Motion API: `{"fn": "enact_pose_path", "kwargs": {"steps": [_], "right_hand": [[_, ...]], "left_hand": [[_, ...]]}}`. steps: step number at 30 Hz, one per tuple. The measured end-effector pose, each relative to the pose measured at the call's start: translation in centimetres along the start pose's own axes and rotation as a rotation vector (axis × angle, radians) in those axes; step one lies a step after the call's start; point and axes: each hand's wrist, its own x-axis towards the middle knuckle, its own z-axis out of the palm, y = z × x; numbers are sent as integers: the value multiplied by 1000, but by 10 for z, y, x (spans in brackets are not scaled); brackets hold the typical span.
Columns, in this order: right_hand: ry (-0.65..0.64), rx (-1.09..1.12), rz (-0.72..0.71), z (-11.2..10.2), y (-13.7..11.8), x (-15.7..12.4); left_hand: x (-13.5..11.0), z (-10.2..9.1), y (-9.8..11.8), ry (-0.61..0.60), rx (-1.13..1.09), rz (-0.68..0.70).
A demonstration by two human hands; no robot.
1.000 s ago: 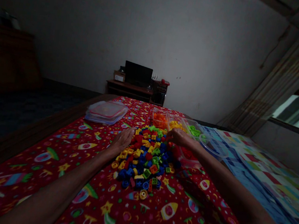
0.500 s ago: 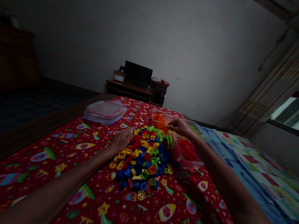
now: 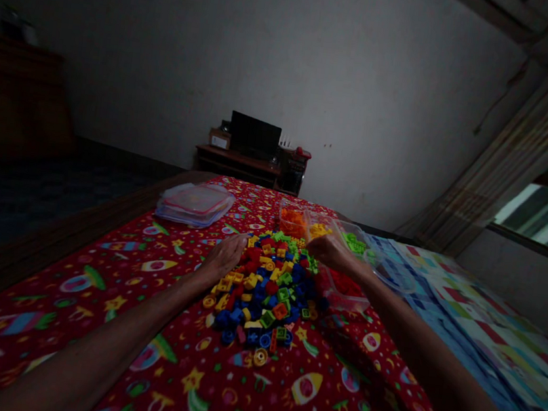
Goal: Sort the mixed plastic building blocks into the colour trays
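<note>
A loose pile of toy building blocks [image 3: 264, 290] in red, yellow, blue and green lies on the red patterned cover. My left hand [image 3: 225, 255] rests flat against the pile's left edge, fingers stretched out and holding nothing. Over the far right edge of the pile is my right hand [image 3: 331, 249], its fingers bent downward; their tips are too dark to make out. Just beyond that hand stands a clear box of yellow blocks [image 3: 319, 229]. A box of red blocks [image 3: 344, 285] sits beneath the right wrist, partly covered by it.
Behind the pile are a clear box of orange blocks [image 3: 292, 222] and one of green blocks [image 3: 355, 242]. A further clear container [image 3: 397, 275] is at the right. Stacked plastic lids [image 3: 195, 204] lie at the left. Blue checked bedding [image 3: 432, 316] borders the right side.
My right hand has come down and nearer, from beside the orange and yellow boxes to the pile's far right edge. The yellow blocks now show. My left hand stays in place.
</note>
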Motion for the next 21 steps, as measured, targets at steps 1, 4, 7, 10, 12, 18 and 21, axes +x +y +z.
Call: {"fn": "enact_pose_path", "kwargs": {"steps": [1,4,7,10,12,18,21], "right_hand": [[-55,-69,-14,2,-3,-8],[-193,-310,-31,6,-9,-28],[-246,-444,-99,14,-12,-39],[-283,-552,-163,23,-15,-45],[-301,-595,-144,27,-18,-46],[-129,-598,-115,35,-19,-49],[-116,-560,-82,39,-14,-46]], "left_hand": [[1,1,-2,6,-4,12],[2,5,-7,22,-6,28],[3,5,-7,25,10,0],[3,3,-2,30,12,-15],[1,2,0,30,7,-16],[2,2,0,30,-5,-14],[3,3,-2,30,0,-23]]}}
